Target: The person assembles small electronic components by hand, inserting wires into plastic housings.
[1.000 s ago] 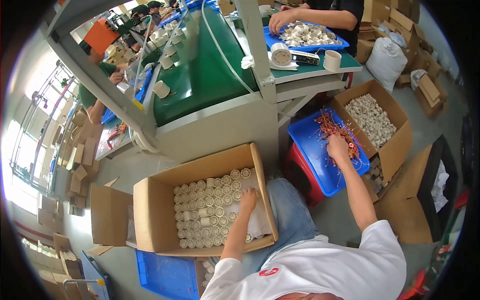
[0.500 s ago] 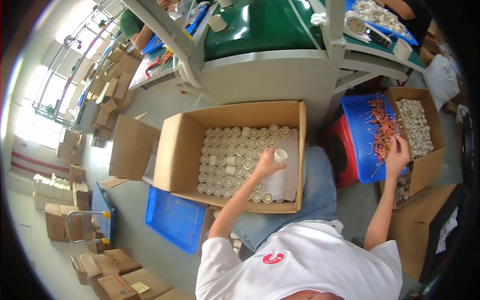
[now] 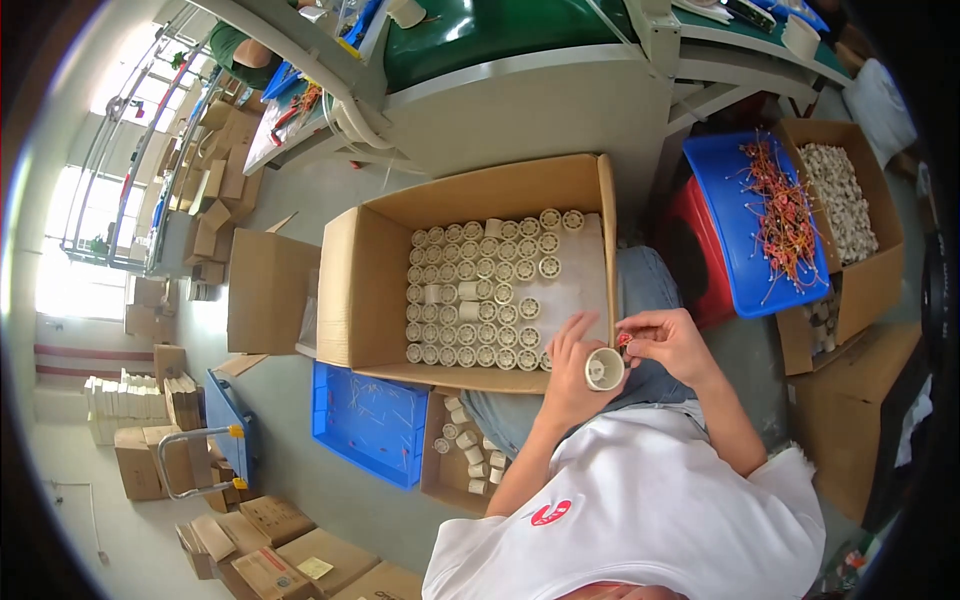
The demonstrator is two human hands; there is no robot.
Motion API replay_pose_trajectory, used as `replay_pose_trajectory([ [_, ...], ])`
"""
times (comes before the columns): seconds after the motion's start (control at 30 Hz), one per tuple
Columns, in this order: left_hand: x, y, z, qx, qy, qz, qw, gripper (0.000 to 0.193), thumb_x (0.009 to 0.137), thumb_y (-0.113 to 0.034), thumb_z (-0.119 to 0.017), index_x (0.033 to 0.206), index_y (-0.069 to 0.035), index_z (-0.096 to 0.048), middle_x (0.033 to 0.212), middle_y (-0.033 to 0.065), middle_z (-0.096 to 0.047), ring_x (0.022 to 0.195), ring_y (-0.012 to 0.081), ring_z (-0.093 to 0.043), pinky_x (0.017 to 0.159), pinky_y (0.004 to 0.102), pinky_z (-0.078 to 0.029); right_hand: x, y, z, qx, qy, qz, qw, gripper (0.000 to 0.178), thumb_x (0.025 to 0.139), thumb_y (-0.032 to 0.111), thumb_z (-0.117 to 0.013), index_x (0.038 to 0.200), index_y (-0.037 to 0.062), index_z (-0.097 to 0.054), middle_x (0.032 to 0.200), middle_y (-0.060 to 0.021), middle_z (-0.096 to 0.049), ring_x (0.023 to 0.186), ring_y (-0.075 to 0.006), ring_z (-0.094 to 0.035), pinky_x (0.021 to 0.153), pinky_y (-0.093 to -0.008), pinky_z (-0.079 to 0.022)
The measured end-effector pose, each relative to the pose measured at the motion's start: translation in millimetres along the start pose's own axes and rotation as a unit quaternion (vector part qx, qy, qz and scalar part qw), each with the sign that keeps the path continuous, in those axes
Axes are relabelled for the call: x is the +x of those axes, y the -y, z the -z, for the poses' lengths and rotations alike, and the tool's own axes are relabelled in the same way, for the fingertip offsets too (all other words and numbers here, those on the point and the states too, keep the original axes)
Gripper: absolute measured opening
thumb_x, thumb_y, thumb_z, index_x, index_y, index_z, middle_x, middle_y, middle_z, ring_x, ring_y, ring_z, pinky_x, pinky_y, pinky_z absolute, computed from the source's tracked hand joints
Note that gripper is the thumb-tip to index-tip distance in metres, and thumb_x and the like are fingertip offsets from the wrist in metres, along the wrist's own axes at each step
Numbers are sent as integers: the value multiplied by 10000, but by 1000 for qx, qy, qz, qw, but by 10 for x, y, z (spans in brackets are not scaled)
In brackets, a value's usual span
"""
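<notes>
My left hand (image 3: 570,378) is wrapped around a white cylindrical plastic cup (image 3: 604,370), its open mouth turned up toward me. Close beside it, my right hand (image 3: 672,347) pinches a small red wired piece (image 3: 625,341) near the cup's rim. Both hands are over my lap, at the near right corner of a cardboard box (image 3: 345,290). Inside that box, rows of white round plastic parts (image 3: 487,290) stand on a pale sheet (image 3: 580,260). To the right, a blue tray (image 3: 710,170) carries a tangle of red and yellow wire leads (image 3: 780,215).
The blue tray rests on a red stool (image 3: 706,270). Beside it, a carton holds small white pieces (image 3: 840,200). Another blue tray (image 3: 370,430) and a carton of white cylinders (image 3: 470,445) are at the left. A green-topped bench (image 3: 500,40) stands ahead; someone's arm (image 3: 250,50) shows far left.
My right hand has left the wire tray with a small red wired piece and come to my left hand. My left hand has drawn the white cup from over the box toward my body.
</notes>
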State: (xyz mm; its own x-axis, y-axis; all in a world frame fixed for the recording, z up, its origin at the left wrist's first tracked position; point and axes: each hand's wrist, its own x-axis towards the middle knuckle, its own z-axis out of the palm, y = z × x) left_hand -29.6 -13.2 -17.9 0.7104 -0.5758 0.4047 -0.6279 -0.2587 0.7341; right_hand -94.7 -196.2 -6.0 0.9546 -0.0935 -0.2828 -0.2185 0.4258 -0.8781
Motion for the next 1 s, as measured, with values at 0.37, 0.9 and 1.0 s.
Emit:
replay_pose_trajectory([
  [0.37,-167,-96,527,-245,67,179,950,486,658,-150,-891,1005,-57,-564,842,44,-665,781,126,-661,704,301,-531,5,-127,-46,-76,-34,77,994,257,805,-122,-665,1057,-77,-691,1016,-105,-641,821,-166,-690,716,-266,-578],
  [0.9,-117,328,247,77,-140,-12,987,577,669,-132,-891,1109,-68,-523,1000,112,-653,865,315,-611,761,422,-447,-251,245,-333,-172,-23,165,971,219,809,-44,-730,1027,-26,-725,908,-80,-666,770,-127,-664,675,-232,-544],
  [1.0,-117,319,216,57,-154,-24,986,587,664,-128,-895,1114,-73,-522,993,109,-653,868,310,-616,754,417,-451,-218,176,-413,-202,-34,182,962,209,801,-24,-747,1009,-21,-728,905,-79,-669,764,-132,-666,665,-239,-536],
])
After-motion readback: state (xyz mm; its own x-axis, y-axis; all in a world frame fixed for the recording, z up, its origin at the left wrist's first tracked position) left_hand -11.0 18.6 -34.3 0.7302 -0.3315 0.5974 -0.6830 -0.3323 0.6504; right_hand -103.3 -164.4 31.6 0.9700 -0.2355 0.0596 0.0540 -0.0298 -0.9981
